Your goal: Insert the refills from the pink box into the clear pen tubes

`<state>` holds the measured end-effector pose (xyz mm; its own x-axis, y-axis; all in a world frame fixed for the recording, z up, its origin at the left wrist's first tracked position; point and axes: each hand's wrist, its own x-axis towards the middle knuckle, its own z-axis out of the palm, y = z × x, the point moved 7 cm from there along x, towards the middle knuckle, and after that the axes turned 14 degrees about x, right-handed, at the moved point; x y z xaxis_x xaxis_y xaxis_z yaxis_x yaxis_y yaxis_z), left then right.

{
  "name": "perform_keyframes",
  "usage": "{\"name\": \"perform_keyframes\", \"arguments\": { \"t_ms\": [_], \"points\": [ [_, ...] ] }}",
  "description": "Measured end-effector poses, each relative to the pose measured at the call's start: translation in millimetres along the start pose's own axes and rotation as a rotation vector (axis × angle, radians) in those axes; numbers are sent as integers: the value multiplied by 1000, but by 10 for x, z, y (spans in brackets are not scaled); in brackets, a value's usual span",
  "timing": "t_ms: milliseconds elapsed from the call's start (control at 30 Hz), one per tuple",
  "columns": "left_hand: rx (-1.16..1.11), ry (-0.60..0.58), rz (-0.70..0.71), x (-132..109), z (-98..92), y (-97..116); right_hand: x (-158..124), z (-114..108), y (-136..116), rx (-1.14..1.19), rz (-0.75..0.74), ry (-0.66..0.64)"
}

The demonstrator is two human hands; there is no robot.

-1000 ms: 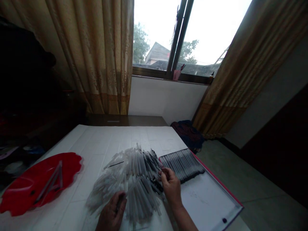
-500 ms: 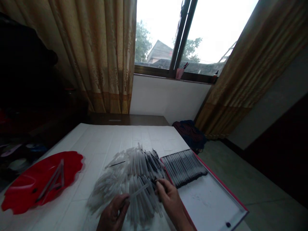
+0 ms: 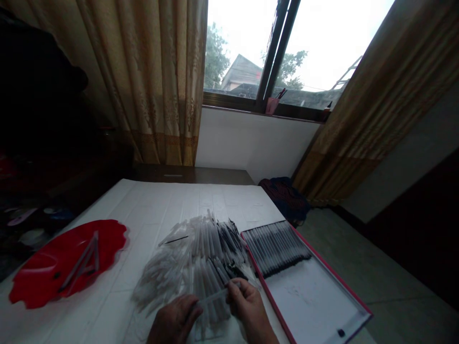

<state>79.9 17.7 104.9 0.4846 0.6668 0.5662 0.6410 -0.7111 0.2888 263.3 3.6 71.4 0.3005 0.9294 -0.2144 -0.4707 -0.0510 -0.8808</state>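
Observation:
Between my hands stretches a translucent tube (image 3: 214, 297), pinched at its left end by my left hand (image 3: 175, 317). My right hand (image 3: 245, 302) has its fingers closed at the tube's right end. Under and beyond them a large pile of clear tubes (image 3: 204, 243) spreads over the white table, with dark thin pieces (image 3: 231, 236) on its right side. To the right lies a red-edged white tray (image 3: 304, 306), its far part holding a row of clear tubes with dark ends (image 3: 278, 248).
A red wavy-edged dish (image 3: 39, 267) with a few clear pieces sits at the left of the white table (image 3: 150, 200). Dark cloth (image 3: 287, 196) lies beyond the table's far right corner. Curtains and a window stand behind.
My right hand has moved down and towards me, away from the dark pieces, to the right end of the tube. My left hand has shifted slightly right and down. The view has shifted slightly.

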Motion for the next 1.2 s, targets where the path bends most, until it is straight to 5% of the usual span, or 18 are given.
{"name": "perform_keyframes", "arguments": {
  "t_ms": [167, 300, 433, 533, 767, 1000, 1200],
  "points": [
    [-212, -273, -124, 11, 127, -70, -57, -38, -264, -2, -48, -71],
    [-302, -372, -259, 3, -2, -369, 12, -452, -674, 100, -246, 148],
    [-143, -260, -363, 183, -293, -687, 35, -392, -769, -178, -336, 48],
    [79, -90, -287, 389, -452, -753, -67, -210, -642, -479, -536, 16],
    [428, -34, -86, 366, -285, -847, -313, -132, -314, -920, -966, 60],
    [500, 81, -19, 220, -330, -781, -373, 0, -280, -1149, -1076, -62],
    [460, 201, 88, 122, -437, -524, -345, -47, -454, -1113, -992, -44]
  ]
}}
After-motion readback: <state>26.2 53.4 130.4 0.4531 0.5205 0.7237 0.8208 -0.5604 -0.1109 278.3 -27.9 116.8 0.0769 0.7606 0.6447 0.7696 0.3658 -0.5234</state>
